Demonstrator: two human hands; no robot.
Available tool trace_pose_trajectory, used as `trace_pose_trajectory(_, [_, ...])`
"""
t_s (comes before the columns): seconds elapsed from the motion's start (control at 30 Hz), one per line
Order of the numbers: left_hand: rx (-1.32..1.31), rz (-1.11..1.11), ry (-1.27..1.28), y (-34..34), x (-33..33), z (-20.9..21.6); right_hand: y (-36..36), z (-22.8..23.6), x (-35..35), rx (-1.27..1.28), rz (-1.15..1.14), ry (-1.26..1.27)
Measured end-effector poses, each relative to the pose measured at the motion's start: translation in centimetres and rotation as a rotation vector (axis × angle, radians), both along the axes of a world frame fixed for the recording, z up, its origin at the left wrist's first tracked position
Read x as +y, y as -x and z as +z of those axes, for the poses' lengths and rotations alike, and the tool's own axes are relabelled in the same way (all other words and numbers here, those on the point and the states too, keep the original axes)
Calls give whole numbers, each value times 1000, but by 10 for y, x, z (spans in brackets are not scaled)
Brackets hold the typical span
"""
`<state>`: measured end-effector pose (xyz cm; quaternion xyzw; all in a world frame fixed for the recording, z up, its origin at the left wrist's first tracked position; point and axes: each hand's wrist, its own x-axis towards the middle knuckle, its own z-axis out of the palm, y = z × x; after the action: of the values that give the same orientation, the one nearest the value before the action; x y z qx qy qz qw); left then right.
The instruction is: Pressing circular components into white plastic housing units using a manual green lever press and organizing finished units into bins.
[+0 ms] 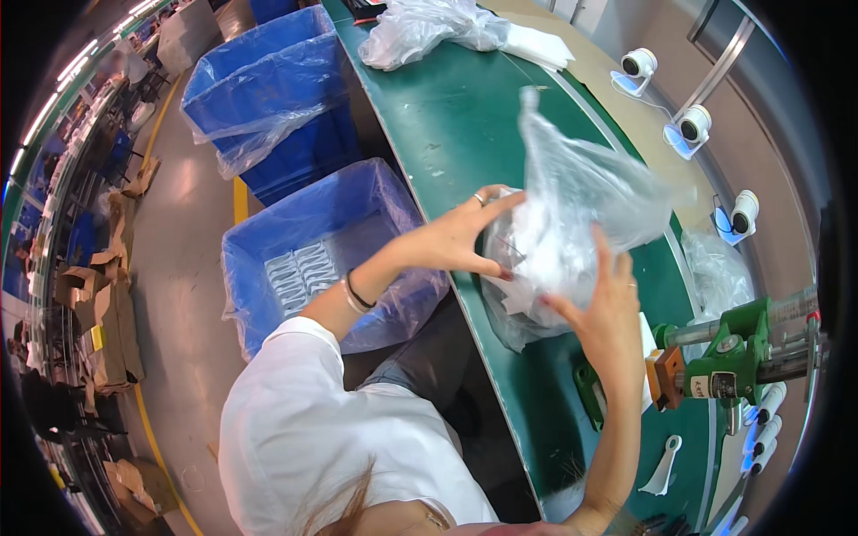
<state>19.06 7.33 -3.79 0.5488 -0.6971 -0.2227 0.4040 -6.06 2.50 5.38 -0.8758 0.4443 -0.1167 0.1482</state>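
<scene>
A clear plastic bag (590, 192) bulges with white pieces over the green bench, its loose top flaring up and to the right. My left hand (460, 234) grips the bag's left side, thumb and fingers curved against the film. On the right side, my right hand (608, 308) holds the bag between thumb and fingers, palm toward it. The exact shape of the white pieces inside is hard to make out through the crumpled plastic.
Left of the bench, a film-lined blue bin (241, 268) holds rows of white parts, and more blue bins (268, 80) stand beyond it. A green press (733, 357) is mounted at right. A white part (662, 466) lies near it. Crumpled plastic bags (429, 31) occupy the far end.
</scene>
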Motion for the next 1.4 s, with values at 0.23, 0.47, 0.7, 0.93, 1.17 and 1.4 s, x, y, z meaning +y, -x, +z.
trace_pose_trajectory(0.23, [321,20,72,4,-4,-10,-6,-38,-17,-62,201,28])
trace_pose_trajectory(0.47, [837,130,259,-23,-15,-2,-48,-20,-33,-327,208,44])
trace_pose_trajectory(0.7, [1215,64,287,-13,-16,0,-102,-47,-52,-635,192,-34])
trace_pose_trajectory(0.93, [992,353,336,-44,-37,4,-104,-40,-60,-695,333,-401])
trace_pose_trajectory(1.17, [620,455,610,-111,-80,24,-97,-23,-71,-513,273,-18])
trace_pose_trajectory(1.4, [-269,164,756,-127,-107,63,-79,30,-97,-938,138,124])
